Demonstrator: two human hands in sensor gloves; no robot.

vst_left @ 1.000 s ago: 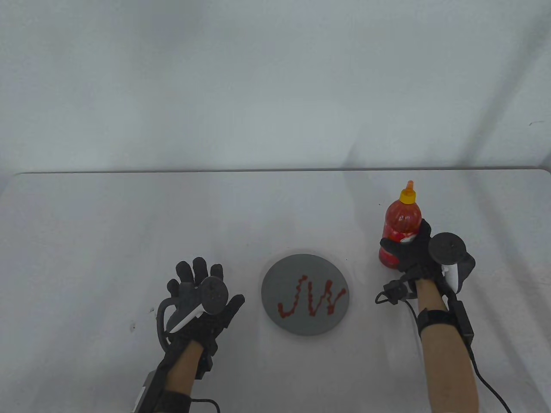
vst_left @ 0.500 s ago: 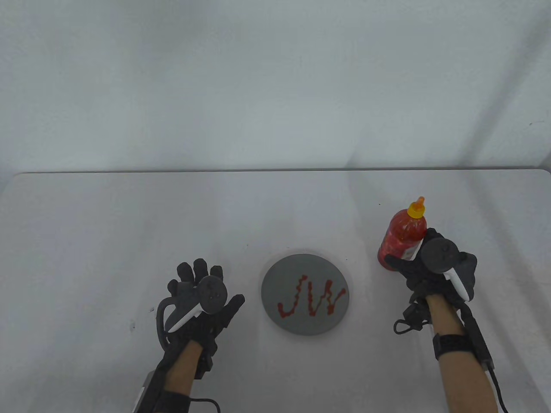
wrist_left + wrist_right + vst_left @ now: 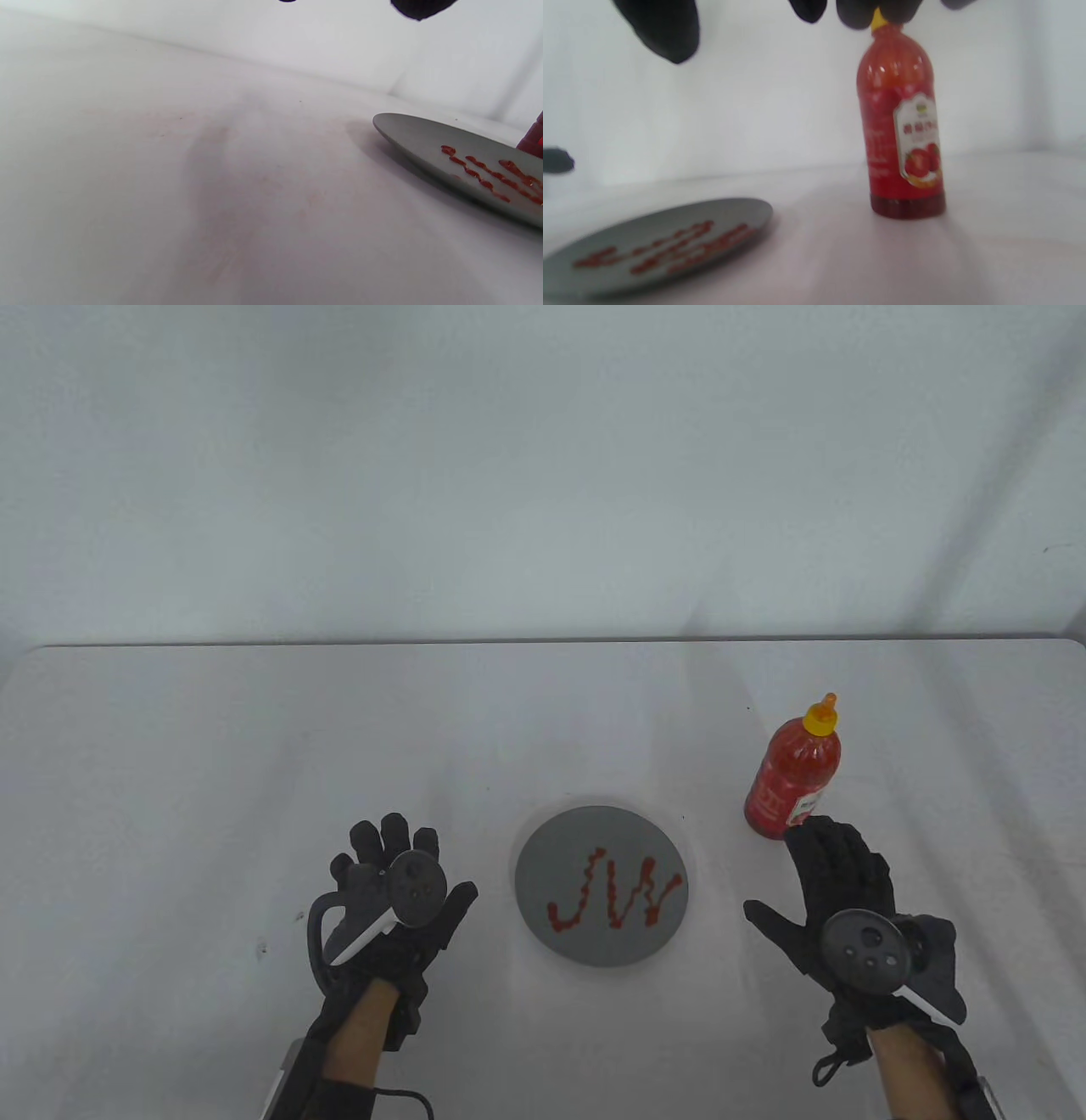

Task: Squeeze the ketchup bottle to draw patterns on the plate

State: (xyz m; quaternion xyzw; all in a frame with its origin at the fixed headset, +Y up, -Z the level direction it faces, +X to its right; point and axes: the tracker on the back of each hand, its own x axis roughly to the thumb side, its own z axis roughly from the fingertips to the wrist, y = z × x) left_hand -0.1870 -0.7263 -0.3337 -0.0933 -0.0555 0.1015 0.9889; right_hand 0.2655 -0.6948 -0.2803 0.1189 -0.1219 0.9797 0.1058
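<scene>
My right hand [image 3: 836, 899] lies open just short of the upright ketchup bottle [image 3: 793, 776], my open left hand [image 3: 399, 899] flat beside the zigzagged grey plate [image 3: 543, 848].

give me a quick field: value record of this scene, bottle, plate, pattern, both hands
ketchup bottle: upright on the table, right of the plate, yellow nozzle cap on, no hand on it
plate: grey, round, flat on the table between the hands
ketchup pattern: red zigzag line across the plate's middle
left hand: left of the plate, fingers spread, holding nothing
right hand: just in front of the bottle, fingers straight, holding nothing
task state: pattern drawn, bottle set down
</scene>
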